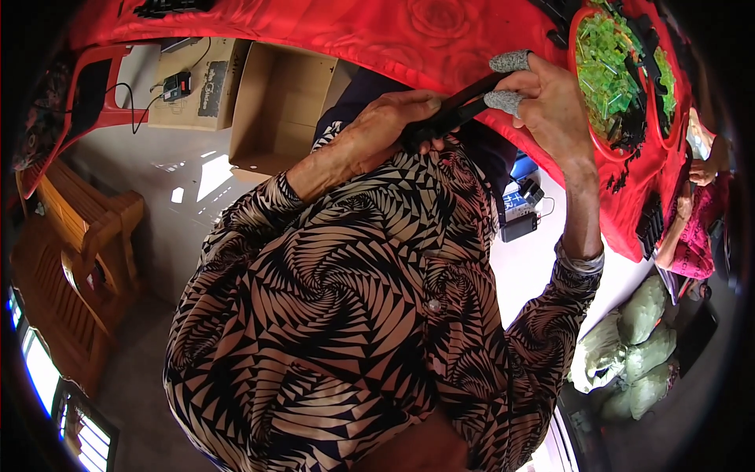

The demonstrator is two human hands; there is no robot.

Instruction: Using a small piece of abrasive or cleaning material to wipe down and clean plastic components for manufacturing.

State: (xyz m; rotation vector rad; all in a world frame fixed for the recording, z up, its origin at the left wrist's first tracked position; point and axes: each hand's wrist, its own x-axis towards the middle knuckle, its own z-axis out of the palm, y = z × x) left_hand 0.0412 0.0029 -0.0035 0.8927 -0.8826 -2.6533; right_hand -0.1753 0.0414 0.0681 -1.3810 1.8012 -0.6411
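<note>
Head view: a long black piece (460,116) is held at the near edge of the red-covered table (354,27). The left hand (377,130) is clamped around its lower end; the right hand (550,106), two fingertips grey-capped, pinches the other. Green pieces (605,75) lie on the table's right side.

Well left of the left grip (385,126), we see a dark label (211,88) with lettering on the side of a cardboard box (177,116). Below the right grip (543,110), we find printed characters on a blue-and-white pack (517,197), partly covered. Far to the right grip's right, we notice pale marks, perhaps lettering, on a pink garment (696,256), too small to read.
</note>
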